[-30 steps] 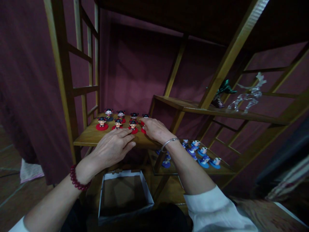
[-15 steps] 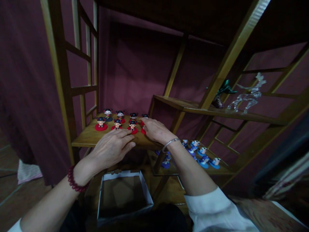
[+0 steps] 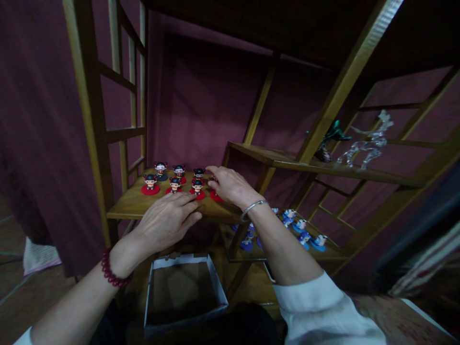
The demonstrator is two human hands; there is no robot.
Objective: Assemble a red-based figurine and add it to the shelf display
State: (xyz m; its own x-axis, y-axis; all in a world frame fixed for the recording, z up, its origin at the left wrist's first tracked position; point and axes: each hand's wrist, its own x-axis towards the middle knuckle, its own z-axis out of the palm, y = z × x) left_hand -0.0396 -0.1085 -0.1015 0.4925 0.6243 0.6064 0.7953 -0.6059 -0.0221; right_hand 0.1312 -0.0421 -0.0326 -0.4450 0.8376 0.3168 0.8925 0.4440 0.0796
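Small figurines with black hair and mostly red bases stand in two rows on a wooden shelf [image 3: 124, 206]. My left hand [image 3: 167, 218] lies at the shelf's front edge, fingers stretched out and holding nothing. Its fingertips are just in front of the front-row figurine [image 3: 197, 188] and a neighbouring figurine [image 3: 175, 184]. At the right end of the rows my right hand [image 3: 233, 188] curls its fingers round a figurine [image 3: 214, 178], mostly hidden behind the hand. A red base [image 3: 216, 196] shows beneath this hand.
An open shallow box [image 3: 185, 287] sits below the shelf. Blue-and-white figurines [image 3: 302, 225] stand on a lower shelf to the right. Above them, a higher shelf [image 3: 287, 158] bears a clear glass animal [image 3: 370, 139] and a dark green ornament [image 3: 332, 136]. Wooden posts frame the unit.
My right hand has shifted slightly up and now covers the back-right figurine, whose head showed before. My left hand has hardly moved.
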